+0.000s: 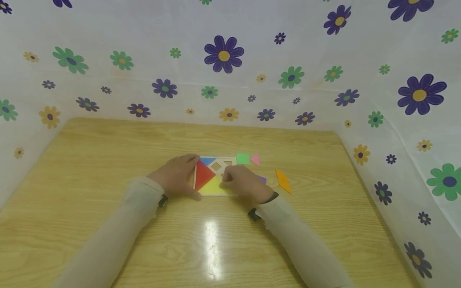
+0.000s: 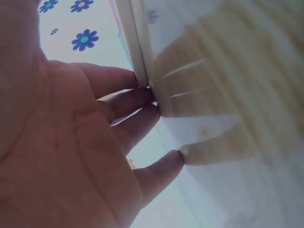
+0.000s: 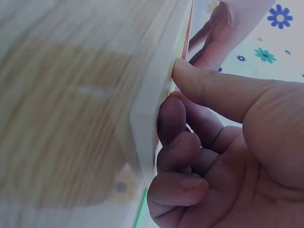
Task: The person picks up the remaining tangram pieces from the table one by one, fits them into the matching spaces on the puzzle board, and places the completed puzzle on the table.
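Observation:
A pale tangram board [image 1: 233, 159] lies on the table, with a red triangle [image 1: 203, 176], a blue triangle [image 1: 207, 161] and a yellow triangle [image 1: 210, 187] in it. My left hand [image 1: 175, 176] holds the board's left end, thumb by the near corner, fingers by the far one. In the left wrist view its fingertips [image 2: 153, 111] meet the board's edge and the table. My right hand [image 1: 245, 182], fingers curled, has thumb and index finger at the yellow triangle; in the right wrist view the thumb tip [image 3: 180, 71] rests on its edge.
Right of the board lie a green square [image 1: 243, 159], a pink triangle [image 1: 255, 159] and an orange parallelogram [image 1: 283, 181]. A purple piece [image 1: 263, 179] is partly hidden behind my right hand. A flowered cloth [image 1: 144, 96] surrounds the wooden table [image 1: 173, 248] at the back and sides.

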The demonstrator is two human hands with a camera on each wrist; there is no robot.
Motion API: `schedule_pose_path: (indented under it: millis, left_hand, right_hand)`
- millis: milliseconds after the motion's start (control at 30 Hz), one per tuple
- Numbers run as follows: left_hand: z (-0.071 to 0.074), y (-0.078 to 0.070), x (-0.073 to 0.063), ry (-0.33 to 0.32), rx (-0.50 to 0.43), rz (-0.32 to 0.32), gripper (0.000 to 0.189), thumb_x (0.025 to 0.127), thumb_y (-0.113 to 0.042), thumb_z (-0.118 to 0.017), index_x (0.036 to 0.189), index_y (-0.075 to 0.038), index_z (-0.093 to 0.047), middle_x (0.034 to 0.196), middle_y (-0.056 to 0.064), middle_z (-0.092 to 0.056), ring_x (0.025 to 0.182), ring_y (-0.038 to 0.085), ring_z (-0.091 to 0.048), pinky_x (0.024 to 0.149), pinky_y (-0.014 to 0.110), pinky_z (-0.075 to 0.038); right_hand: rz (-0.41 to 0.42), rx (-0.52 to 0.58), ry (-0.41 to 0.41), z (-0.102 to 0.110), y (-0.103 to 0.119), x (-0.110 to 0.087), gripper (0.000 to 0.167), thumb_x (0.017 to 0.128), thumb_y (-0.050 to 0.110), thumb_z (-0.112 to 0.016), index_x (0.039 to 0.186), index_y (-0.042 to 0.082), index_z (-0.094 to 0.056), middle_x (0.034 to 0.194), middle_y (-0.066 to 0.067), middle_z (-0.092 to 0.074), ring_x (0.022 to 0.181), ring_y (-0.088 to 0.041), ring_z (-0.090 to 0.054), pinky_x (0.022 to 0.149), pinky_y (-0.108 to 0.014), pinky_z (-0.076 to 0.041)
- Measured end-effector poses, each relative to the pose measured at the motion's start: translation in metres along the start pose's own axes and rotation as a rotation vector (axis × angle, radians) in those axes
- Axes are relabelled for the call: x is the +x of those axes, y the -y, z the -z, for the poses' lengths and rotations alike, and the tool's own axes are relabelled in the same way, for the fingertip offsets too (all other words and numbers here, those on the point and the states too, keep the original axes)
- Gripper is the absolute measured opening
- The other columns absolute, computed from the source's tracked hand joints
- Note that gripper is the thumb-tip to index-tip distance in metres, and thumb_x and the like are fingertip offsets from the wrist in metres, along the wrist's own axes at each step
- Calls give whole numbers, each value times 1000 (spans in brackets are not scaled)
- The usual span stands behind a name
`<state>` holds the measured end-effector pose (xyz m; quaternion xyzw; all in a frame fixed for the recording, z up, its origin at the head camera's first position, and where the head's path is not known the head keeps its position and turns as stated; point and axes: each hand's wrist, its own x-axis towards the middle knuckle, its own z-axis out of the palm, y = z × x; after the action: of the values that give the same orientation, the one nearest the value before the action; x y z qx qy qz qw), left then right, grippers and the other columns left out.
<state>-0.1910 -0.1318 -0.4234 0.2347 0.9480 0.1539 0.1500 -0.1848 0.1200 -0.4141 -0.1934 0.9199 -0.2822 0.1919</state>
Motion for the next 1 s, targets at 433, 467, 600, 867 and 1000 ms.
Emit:
schedule_pose_path:
  millis: [433,467,600,867,1000]
  left_hand:
    - [0,1,1,14,1,12,125,70,-67,-85,164,-8,-27,169,11,-28,154,35,-29,124,52,-28]
    - [-1,1,1,21,-1,16,125,70,-66,-85,164,-8,-27,169,11,-28,155,35,-28,124,52,-28]
    - [-3,2,1,47,-10,48,126,69,-67,-85,165,-12,-25,171,8,-24,157,33,-23,125,51,-26]
    - [-4,6,2,33,0,11,126,70,-67,-84,165,-9,-25,170,10,-26,155,34,-26,125,50,-27]
    - [-5,8,3,38,-9,10,127,69,-70,-83,165,-10,-25,170,9,-26,155,33,-27,125,51,-28]
  right_hand:
    - [57,25,-41,26,-15,-9,10,103,25,-64,96,19,-69,94,4,-69,87,-17,-61,80,-34,-55]
    - [58,28,-56,31,-17,-10,11,103,25,-64,97,18,-70,95,4,-69,86,-17,-62,79,-35,-55]
    - [42,24,-121,52,-30,-18,13,103,27,-64,104,16,-71,99,1,-70,87,-17,-64,81,-37,-55]
    - [-19,-86,-243,78,-52,-36,18,103,29,-64,106,12,-71,99,-2,-72,89,-22,-62,80,-40,-53]
    - [-88,-215,-278,84,-60,-39,19,103,26,-64,107,8,-69,98,-6,-72,86,-25,-65,78,-42,-55]
